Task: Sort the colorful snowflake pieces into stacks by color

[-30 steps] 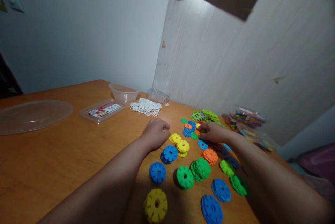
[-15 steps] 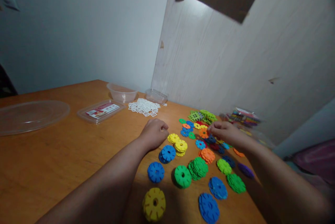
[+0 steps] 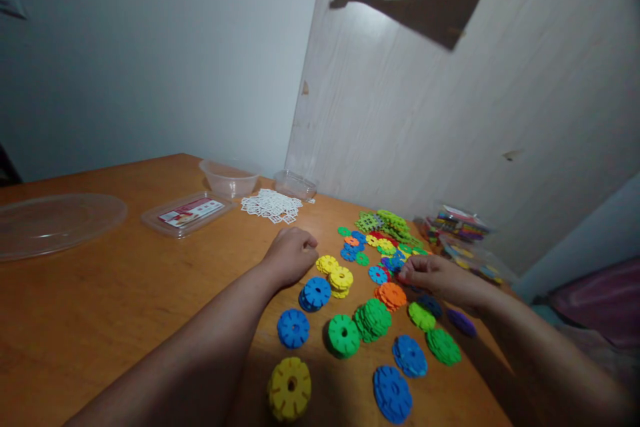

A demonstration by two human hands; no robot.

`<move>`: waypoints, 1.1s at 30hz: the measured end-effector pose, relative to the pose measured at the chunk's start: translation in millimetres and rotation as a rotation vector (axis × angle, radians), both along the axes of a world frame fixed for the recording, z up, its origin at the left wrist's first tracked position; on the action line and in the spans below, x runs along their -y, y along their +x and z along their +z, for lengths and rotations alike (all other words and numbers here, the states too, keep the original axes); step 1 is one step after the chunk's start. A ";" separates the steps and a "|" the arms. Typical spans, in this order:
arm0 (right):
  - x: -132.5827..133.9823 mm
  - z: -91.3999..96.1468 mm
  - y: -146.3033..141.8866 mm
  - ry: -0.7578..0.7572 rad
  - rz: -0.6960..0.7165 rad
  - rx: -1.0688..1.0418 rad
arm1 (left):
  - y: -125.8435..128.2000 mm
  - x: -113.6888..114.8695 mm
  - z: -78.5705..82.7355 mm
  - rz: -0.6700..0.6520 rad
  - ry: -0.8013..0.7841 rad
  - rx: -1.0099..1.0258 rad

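1. Our right hand [image 3: 435, 274] has come nearer to the stack of orange, notched, round plastic discs [image 3: 391, 296]; half a second ago it was farther toward the far edge.
2. Its fingertips are drawn together at the loose, multicoloured notched discs [image 3: 384, 247]; we cannot tell whether they pinch one.
3. Our left hand [image 3: 290, 255] rests with fingers curled inward beside the yellow notched-disc stacks [image 3: 341, 278]; its palm is hidden from us.
4. All these discs lie on the right half of the orange-brown wooden worktop [image 3: 150, 294].
5. Near the far edge we see a clear plastic bowl [image 3: 230, 180], with flat white square plastic frames [image 3: 270, 206] outside it.
6. Toward the far right corner, a clear plastic packet [image 3: 473, 257] holds yellow pieces.
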State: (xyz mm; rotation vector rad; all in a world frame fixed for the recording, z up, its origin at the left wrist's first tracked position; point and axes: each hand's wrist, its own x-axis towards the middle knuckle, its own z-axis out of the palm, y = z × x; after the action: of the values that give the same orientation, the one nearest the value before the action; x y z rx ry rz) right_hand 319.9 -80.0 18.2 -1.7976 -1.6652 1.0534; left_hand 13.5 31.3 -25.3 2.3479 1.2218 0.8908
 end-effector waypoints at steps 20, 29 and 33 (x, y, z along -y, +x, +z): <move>-106.4 -2.6 -64.2 0.222 0.211 0.997 | 0.6 -2.4 -6.4 0.018 0.005 0.000; -88.4 5.9 -60.5 0.332 -0.010 1.065 | 0.7 -4.5 -8.3 0.003 0.016 0.027; -64.6 15.3 -41.3 0.406 -0.124 0.758 | 0.6 -5.8 -9.5 -0.004 0.014 0.036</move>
State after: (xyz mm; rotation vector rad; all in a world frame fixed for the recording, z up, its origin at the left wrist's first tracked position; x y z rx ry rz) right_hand 278.7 -15.4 33.5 -2.0930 -1.9424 -0.0749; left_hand 14.1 37.1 -34.8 2.3341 1.2002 0.9388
